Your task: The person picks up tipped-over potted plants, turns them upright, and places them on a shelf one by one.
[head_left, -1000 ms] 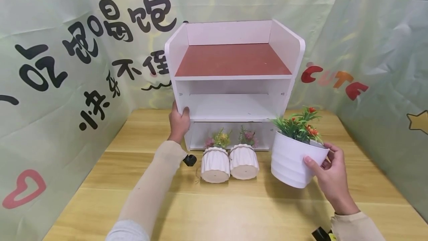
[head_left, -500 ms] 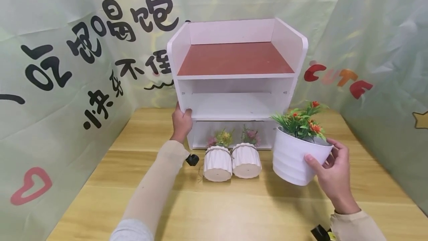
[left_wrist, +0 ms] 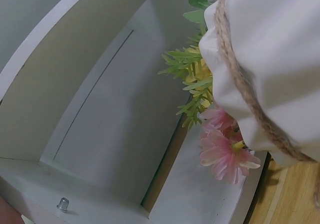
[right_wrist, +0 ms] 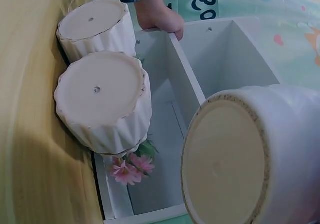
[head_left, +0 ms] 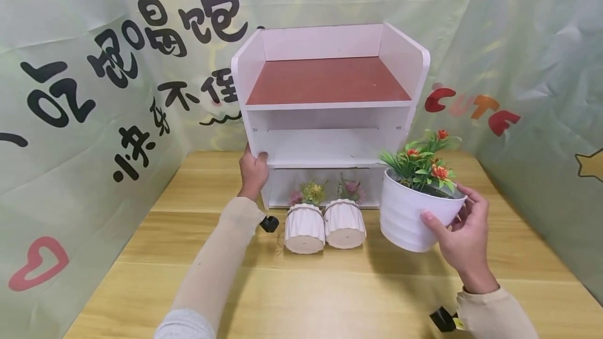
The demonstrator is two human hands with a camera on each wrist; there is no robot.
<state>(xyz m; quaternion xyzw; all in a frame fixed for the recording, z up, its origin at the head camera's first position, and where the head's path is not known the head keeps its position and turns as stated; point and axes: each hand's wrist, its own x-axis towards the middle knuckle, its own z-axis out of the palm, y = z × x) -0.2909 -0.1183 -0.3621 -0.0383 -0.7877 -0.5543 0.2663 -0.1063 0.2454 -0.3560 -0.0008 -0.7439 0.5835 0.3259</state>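
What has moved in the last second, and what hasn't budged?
The right hand has lifted the large white flowerpot a little higher, toward the white shelf unit, keeping its grip on the rim. The left hand still holds the shelf unit's left side panel. The two small ribbed pots still lie tipped on the wooden table in front of the bottom shelf.

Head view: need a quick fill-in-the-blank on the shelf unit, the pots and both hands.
1. The right hand holds a large white pot whose plant bears ____ flowers.
2. The left hand grips the ____ side panel of the white shelf unit.
3. The two small ribbed pots lie tipped over with their plants poking into the ____ compartment.
4. The top shelf board is coloured ____.

Missing words: orange-red; left; bottom; reddish brown
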